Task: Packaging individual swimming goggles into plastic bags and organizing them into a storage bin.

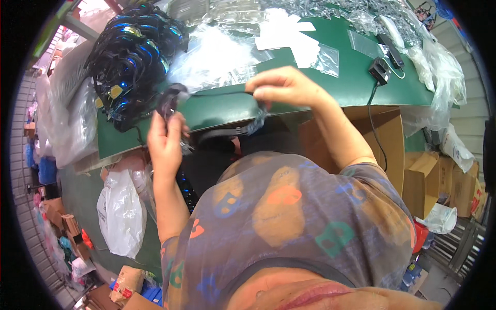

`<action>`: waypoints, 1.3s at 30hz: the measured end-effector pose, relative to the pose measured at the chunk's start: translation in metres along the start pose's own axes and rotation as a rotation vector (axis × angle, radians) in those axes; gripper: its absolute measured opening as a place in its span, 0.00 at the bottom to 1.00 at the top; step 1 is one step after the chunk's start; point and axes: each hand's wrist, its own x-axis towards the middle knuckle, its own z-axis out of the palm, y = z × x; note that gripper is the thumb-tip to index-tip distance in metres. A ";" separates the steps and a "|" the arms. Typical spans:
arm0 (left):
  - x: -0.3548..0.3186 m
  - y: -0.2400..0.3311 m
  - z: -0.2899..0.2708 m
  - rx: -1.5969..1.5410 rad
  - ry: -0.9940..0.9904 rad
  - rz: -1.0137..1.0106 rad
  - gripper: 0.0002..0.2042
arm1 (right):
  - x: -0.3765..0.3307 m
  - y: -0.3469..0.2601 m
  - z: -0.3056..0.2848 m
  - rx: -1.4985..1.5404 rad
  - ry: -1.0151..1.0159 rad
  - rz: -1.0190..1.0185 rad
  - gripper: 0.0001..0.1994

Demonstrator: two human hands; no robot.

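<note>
My left hand (166, 135) is closed on a pair of dark goggles (170, 99), blurred by motion, at the table's near edge. From the goggles a thin black strap (219, 94) runs taut to my right hand (287, 88), whose thumb and forefinger pinch it. More strap and a bluish clear piece (254, 124) hang below the right hand, over my lap. Beside my left hand rises a heap of black goggles (134, 51) with shiny blue lenses. Clear plastic bags (209, 62) lie just beyond the stretched strap.
White cards (287, 36) and clear lens-like parts (222, 11) lie farther back on the green table (356, 88). A black adapter (380, 71) with a cable sits at the right. Cardboard boxes (421, 181) stand below right; a white plastic bag (123, 212) lies lower left.
</note>
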 end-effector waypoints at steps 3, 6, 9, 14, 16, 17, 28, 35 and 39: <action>-0.019 -0.003 0.036 -0.325 -0.183 -0.252 0.16 | 0.021 0.020 -0.076 -0.338 0.459 0.004 0.15; -0.026 -0.003 0.058 -0.406 -0.283 -0.318 0.16 | 0.046 0.051 -0.182 -0.626 0.904 -0.078 0.16; -0.022 0.005 0.070 -0.521 -0.320 -0.317 0.17 | 0.060 0.067 -0.253 -1.019 1.075 0.145 0.19; -0.013 0.010 0.068 -0.599 -0.287 -0.376 0.19 | 0.078 0.088 -0.261 -1.473 0.823 0.236 0.16; -0.009 0.008 0.067 -0.646 -0.271 -0.409 0.20 | 0.074 0.087 -0.263 -1.463 0.835 0.177 0.15; -0.006 0.008 0.067 -0.643 -0.278 -0.412 0.20 | 0.069 0.087 -0.266 -1.460 0.840 0.184 0.15; 0.015 -0.011 0.102 -0.637 -0.196 -0.428 0.21 | 0.001 -0.027 0.044 -1.182 0.352 -0.959 0.11; 0.009 -0.004 0.092 -0.833 -0.430 -0.435 0.22 | -0.014 -0.018 0.055 -1.338 0.153 -0.556 0.12; 0.006 -0.007 0.083 -0.856 -0.356 -0.428 0.22 | -0.015 -0.027 0.024 -0.870 -0.023 -0.537 0.09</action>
